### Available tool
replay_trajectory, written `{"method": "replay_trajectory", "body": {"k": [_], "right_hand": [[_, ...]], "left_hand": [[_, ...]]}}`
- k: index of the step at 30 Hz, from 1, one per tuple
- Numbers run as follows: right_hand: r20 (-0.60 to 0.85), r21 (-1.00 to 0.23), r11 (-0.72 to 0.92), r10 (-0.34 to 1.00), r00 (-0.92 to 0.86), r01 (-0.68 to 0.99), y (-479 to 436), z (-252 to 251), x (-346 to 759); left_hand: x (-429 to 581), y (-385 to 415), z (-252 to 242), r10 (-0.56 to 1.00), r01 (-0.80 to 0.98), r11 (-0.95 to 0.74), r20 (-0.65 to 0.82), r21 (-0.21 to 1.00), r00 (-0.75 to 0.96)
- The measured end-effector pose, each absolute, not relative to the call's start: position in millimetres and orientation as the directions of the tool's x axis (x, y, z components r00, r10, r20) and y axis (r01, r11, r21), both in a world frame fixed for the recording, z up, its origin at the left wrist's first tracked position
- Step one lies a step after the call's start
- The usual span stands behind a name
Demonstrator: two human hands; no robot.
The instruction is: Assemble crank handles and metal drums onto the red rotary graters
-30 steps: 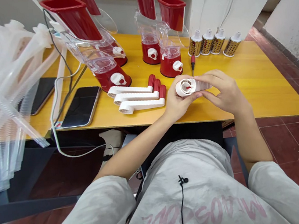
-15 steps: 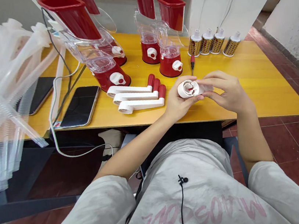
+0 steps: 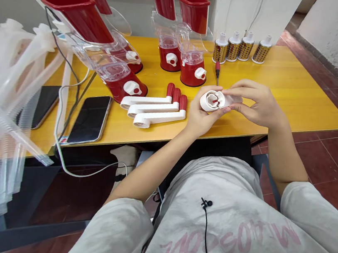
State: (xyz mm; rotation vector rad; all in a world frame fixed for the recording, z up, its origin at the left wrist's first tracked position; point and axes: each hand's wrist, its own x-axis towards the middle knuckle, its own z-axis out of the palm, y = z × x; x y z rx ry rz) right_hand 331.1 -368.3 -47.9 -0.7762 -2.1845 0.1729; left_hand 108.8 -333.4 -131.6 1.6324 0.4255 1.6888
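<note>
My left hand (image 3: pixel 200 115) is wrapped around the round, hollow end of a white crank handle (image 3: pixel 211 101), whose open socket faces me with a small red bit inside. Farther along the same part, my right hand (image 3: pixel 255 104) pinches its narrower arm between thumb and fingers. Its far end is hidden by that hand. Just beyond the hands, a red-handled screwdriver (image 3: pixel 218 69) lies on the table. Three white crank handles (image 3: pixel 158 118) with red grips rest side by side left of my left hand.
Several red rotary graters (image 3: pixel 193 73) with clear bodies stand at the back of the yellow table (image 3: pixel 310 102). Several perforated grater drums (image 3: pixel 261 51) stand back right. At left are a phone (image 3: pixel 89 120), a white cable (image 3: pixel 60 150) and a heap of translucent plastic parts (image 3: pixel 2 83).
The crank handle has shifted very slightly to the left in my hands. Both hands keep their hold, and everything on the table stays in place.
</note>
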Motion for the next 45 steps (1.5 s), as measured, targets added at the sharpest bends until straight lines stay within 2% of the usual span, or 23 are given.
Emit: {"method": "replay_trajectory", "body": {"k": [6,16,21,35,41,45], "right_hand": [[0.625,-0.38,0.78,0.613,-0.484,0.498,-371.1,-45.8,329.4],[0.658,-0.355,0.802,0.579,-0.481,0.481,-371.2,-48.0,328.8],[0.659,-0.359,0.805,0.577,-0.482,0.473,-372.5,-48.5,329.6],[0.631,-0.382,0.777,0.614,-0.474,0.5,-378.6,-47.2,326.9],[0.655,-0.329,0.771,0.602,-0.457,0.545,-378.8,-53.5,316.4],[0.695,-0.28,0.785,0.563,-0.448,0.553,-378.4,-56.7,311.9]], "left_hand": [[108.2,-335.6,-131.0,0.726,-0.239,-0.648,0.681,0.723,0.093],[108.5,-324.7,-141.6,0.559,-0.263,-0.79,0.827,0.554,0.062],[107.0,-324.1,-142.6,0.57,-0.202,-0.793,0.817,0.575,0.088],[107.7,-331.4,-142.1,0.589,-0.169,-0.783,0.801,0.599,0.111],[112.1,-331.2,-143.9,0.534,-0.166,-0.828,0.843,0.536,0.057],[115.3,-330.5,-149.2,0.584,-0.169,-0.796,0.811,0.581,0.036]]}}
